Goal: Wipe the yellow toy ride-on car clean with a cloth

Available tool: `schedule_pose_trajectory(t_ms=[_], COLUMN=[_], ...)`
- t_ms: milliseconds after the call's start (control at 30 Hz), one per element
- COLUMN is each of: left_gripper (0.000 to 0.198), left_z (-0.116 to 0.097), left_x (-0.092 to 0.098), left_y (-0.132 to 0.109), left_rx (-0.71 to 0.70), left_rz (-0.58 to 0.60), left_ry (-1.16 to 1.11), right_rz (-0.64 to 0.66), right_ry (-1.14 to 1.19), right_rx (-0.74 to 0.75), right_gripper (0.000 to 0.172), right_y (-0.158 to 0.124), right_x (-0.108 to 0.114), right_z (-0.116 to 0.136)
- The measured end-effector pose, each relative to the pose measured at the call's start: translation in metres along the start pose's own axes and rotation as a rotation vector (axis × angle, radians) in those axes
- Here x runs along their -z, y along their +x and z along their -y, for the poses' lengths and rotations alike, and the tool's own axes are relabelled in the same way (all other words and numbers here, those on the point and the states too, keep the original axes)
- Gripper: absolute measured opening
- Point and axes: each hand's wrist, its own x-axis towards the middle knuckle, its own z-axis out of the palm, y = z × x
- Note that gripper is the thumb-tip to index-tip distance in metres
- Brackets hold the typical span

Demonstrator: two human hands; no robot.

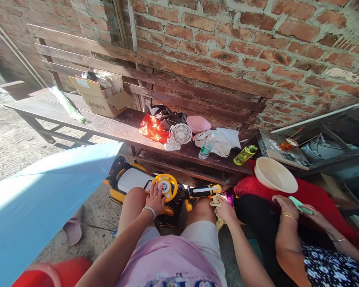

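Note:
A ride-on toy car (pixel 133 178) in orange, black and white stands before my knees, with a yellow steering wheel (pixel 174 184). My left hand (pixel 155 200), a beaded bracelet at its wrist, rests on the wheel's left side with fingers stretched and spread. A pale yellow cloth (pixel 217 200) is gripped in my right hand (pixel 226 210) beside my right knee; part of it hangs below the hand. Just left of that knee a yellow-and-black handle bar (pixel 203 191) of the toy sticks out.
Along the brick wall runs a wooden bench (pixel 119 125) holding a cardboard box (pixel 98 97), a small fan (pixel 180 134), a water bottle (pixel 207 146) and a yellow-green bottle (pixel 244 155). At right, another person's hands (pixel 288 207) hold a light green object (pixel 300 205) near a cream basin (pixel 275 175).

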Motion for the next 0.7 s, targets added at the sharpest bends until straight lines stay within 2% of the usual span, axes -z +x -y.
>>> schedule_pose_trajectory(t_ms=[67,200,433,567,700], left_gripper=[0.075,0.075,0.074,0.074,0.076], left_z=[-0.001,-0.004,-0.001,0.001,0.001], left_x=[0.003,0.007,-0.002,-0.004,-0.001], left_y=[-0.001,-0.002,0.000,0.001,0.000], left_rx=[0.003,0.011,0.011,-0.006,-0.003], left_rz=[0.011,0.035,-0.014,-0.028,-0.030], left_ry=[0.005,0.008,-0.001,-0.009,-0.015], right_rz=[-0.034,-0.006,-0.008,0.021,0.073], right_ry=[0.007,-0.025,-0.159,-0.141,0.046], right_rx=[0.064,0.067,0.246,0.376,0.482], right_gripper=[0.067,0.063,0.062,0.064,0.065], right_y=[0.006,0.013,-0.007,-0.019,-0.017], right_x=[0.004,0.009,0.006,0.005,0.011], right_z=[0.015,0.048,0.084,0.095,0.088])
